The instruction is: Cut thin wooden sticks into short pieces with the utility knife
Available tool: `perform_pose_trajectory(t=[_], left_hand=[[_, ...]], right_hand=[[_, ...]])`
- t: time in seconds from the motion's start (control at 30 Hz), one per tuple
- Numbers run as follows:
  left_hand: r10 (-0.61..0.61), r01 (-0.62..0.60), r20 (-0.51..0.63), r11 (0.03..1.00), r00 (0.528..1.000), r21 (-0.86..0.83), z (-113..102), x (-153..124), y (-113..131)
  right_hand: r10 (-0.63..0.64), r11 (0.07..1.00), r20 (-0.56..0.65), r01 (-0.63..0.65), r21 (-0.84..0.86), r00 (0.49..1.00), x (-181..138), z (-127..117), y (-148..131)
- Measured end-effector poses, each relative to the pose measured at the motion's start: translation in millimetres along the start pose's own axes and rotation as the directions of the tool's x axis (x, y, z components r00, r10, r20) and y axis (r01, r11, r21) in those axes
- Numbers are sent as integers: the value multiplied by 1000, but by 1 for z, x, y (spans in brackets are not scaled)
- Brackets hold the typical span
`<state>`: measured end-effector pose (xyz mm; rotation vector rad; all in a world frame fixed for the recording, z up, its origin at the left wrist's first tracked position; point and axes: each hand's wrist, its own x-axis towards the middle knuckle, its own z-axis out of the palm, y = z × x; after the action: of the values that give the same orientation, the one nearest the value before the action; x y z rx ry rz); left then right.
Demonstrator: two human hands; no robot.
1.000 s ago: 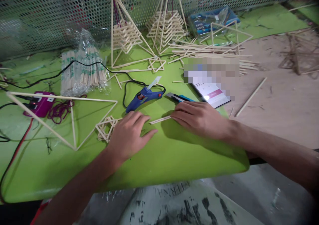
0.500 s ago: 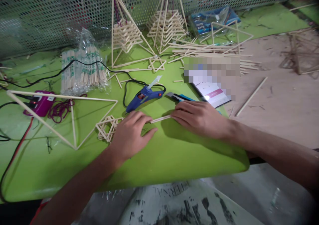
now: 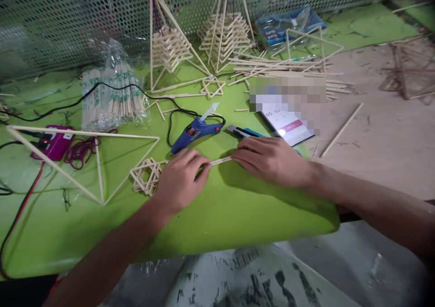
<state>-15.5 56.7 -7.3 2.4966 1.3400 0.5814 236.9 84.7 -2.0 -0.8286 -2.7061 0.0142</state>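
Note:
Two short wooden sticks [image 3: 221, 160] lie side by side between my hands, just over the green table. My left hand [image 3: 183, 175] pinches their left end between thumb and fingers. At the other end, the fingertips of my right hand [image 3: 272, 162] are closed on the same sticks. A small star-shaped stick frame [image 3: 147, 175] sits just left of my left hand, partly covered by it. Beyond my hands rests a blue glue gun [image 3: 195, 132]. A utility knife [image 3: 243, 131] with its blade out lies behind my right hand, which partly hides it.
A large triangular stick frame [image 3: 81, 132] stands at left beside a purple power adapter [image 3: 54, 141] with cables. Bagged chopsticks [image 3: 113, 94], two stick pyramids [image 3: 170, 49], and loose sticks [image 3: 282, 66] fill the back. A phone [image 3: 288, 123] lies at right.
My left thumb has closed against the fingers, so the left hand now pinches the sticks' end. The right hand keeps its hold. The view has shifted very slightly.

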Motion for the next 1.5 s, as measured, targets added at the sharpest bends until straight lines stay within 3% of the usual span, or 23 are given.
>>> perform_pose_trajectory(t=[0.1, 0.23, 0.33, 0.53, 0.7, 1.5], left_hand=[[-17, 17, -13, 999, 1000, -36, 3, 1, -1], [-17, 17, -15, 999, 1000, -39, 3, 0, -2], [-12, 11, -15, 999, 1000, -33, 2, 1, -1], [-1, 1, -13, 1000, 1000, -19, 2, 1, -1], [-6, 6, -21, 1000, 1000, -29, 2, 1, 0], [-17, 17, -10, 999, 1000, 33, -5, -6, 1]], right_hand=[[42, 999, -62, -40, 18, 997, 0, -8, 7], [207, 978, -194, -203, 37, 959, -2, -18, 24], [260, 965, -192, -260, 27, 946, -3, -19, 32], [96, 995, -96, -92, 42, 991, -1, -12, 22], [-48, 998, -67, 50, 34, 997, 1, 0, 8], [-4, 994, -59, 10, 108, 998, 2, 9, 2]])
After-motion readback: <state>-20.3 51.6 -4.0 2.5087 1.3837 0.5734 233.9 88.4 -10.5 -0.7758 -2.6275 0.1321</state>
